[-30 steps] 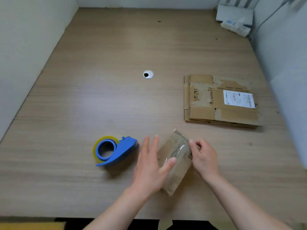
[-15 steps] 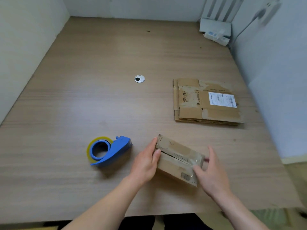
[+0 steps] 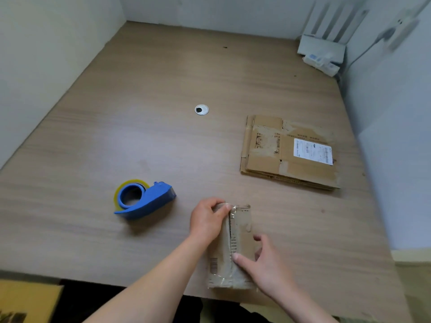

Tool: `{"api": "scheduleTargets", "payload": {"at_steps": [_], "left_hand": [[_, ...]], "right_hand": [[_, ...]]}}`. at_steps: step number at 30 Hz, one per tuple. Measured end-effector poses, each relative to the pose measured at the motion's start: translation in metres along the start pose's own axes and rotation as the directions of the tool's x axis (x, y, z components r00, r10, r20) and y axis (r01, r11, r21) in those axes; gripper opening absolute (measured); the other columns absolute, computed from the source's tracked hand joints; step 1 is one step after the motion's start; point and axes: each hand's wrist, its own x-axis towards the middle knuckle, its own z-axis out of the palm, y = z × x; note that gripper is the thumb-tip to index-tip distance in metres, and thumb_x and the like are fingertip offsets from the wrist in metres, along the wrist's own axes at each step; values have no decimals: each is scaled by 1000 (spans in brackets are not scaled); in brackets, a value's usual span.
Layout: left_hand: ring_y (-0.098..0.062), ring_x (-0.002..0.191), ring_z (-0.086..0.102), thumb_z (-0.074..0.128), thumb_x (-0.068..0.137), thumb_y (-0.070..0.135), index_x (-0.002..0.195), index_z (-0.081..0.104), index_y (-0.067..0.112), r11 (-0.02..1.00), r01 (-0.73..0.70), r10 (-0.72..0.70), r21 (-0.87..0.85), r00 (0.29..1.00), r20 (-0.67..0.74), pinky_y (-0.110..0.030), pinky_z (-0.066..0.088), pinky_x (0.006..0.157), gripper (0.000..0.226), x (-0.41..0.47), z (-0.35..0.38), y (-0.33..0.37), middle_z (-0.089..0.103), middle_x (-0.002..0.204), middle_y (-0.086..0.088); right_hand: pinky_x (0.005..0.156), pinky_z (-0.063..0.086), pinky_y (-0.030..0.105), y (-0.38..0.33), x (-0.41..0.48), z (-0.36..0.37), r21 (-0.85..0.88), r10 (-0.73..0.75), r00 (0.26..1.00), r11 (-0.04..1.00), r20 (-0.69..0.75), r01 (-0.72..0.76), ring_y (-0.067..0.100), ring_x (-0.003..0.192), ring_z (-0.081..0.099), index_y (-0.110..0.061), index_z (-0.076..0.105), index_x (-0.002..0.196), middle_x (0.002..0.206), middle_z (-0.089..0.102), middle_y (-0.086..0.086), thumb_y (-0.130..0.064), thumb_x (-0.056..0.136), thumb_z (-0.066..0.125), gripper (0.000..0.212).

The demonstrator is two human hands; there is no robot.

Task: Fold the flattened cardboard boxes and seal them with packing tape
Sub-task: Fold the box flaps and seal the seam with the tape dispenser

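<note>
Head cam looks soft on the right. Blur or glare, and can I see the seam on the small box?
Head view: blur, not glare, smears the right wall and the router; the small box is sharp enough, its seam shows; tape glints by the left hand; the wide angle bends the table edges.

Wood-grain table in front of me: blue tape dispenser on my left, small taped box at the near edge, flattened cardboard boxes stacked right, white router in the far corner.
</note>
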Motion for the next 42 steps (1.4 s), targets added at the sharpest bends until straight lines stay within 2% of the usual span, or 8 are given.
{"api": "scheduleTargets", "payload": {"at_steps": [6, 13, 17, 20, 24, 28, 35, 42], "left_hand": [[-8, 76, 63, 74, 85, 28, 83, 73, 19, 997, 66, -68, -36, 997, -37, -23, 48, 72, 10, -1, 6, 4, 71, 77, 9], [-14, 77, 59, 66, 92, 23, 83, 73, 11, 986, 110, -111, -125, 994, -4, -33, 50, 79, 17, 1, 7, 3, 69, 80, -2], [-16, 99, 62, 53, 100, 27, 107, 73, 7, 996, 74, -71, -47, 996, 51, -36, 47, 96, 29, 0, -2, 1, 70, 103, -4], [-19, 122, 56, 55, 99, 27, 129, 64, 12, 993, -112, 117, 42, 983, -139, -26, 37, 106, 34, -9, -29, 0, 63, 130, -4], [-27, 115, 50, 69, 82, 35, 122, 63, 10, 823, -319, 515, 470, 769, -380, -38, 41, 100, 47, -21, -97, -37, 59, 123, -9], [-32, 122, 43, 87, 68, 34, 131, 57, 12, 785, -57, 314, 617, 895, -317, -50, 41, 98, 73, -13, -144, -74, 52, 132, -9], [-23, 111, 51, 66, 87, 45, 128, 46, 26, 717, 71, 44, 693, 988, -147, -36, 46, 68, 49, 26, -155, -92, 60, 117, 2], [-22, 82, 54, 83, 72, 16, 89, 60, 18, 724, -375, 463, 579, 886, -5, -28, 35, 58, 29, 25, -183, -85, 58, 82, 9]], "right_hand": [[117, 12, 23, -16, 42, -26, -102, -388, 917, 920, -94, 379, 14, 148, 22, -32, 34, 153, 160, 31, -2, -50, 97, 50, 61], [87, 37, 8, -46, 78, -18, 32, -485, 871, 872, -79, 488, 16, 105, 62, -25, 76, 106, 106, 72, -5, -24, 95, 66, 16], [80, 48, 28, -44, 78, -9, 52, -446, 883, 888, -148, 457, 7, 86, 61, -28, 76, 91, 87, 69, -15, -26, 93, 66, 11], [78, 45, 29, -47, 77, -12, 33, -444, 890, 893, -105, 449, 7, 86, 61, -29, 73, 88, 87, 69, -14, -28, 96, 61, 15], [87, 40, 25, -46, 77, -18, -113, -397, 917, 914, -38, 391, 22, 111, 60, -27, 71, 93, 107, 70, -4, -40, 102, 46, 30], [118, 20, 33, -53, 65, -22, -251, -372, 922, 907, -106, 338, 21, 146, 31, -26, 51, 144, 155, 42, 4, -67, 97, 27, 66], [119, 25, 44, -79, 44, -9, -286, -437, 876, 883, -205, 373, 31, 142, 38, -16, 59, 138, 152, 45, 13, -49, 93, 45, 57], [102, 45, 34, -115, 33, -8, -141, -544, 755, 834, -366, 533, 23, 116, 63, -11, 68, 125, 126, 68, 7, -22, 88, 63, 39]]}}
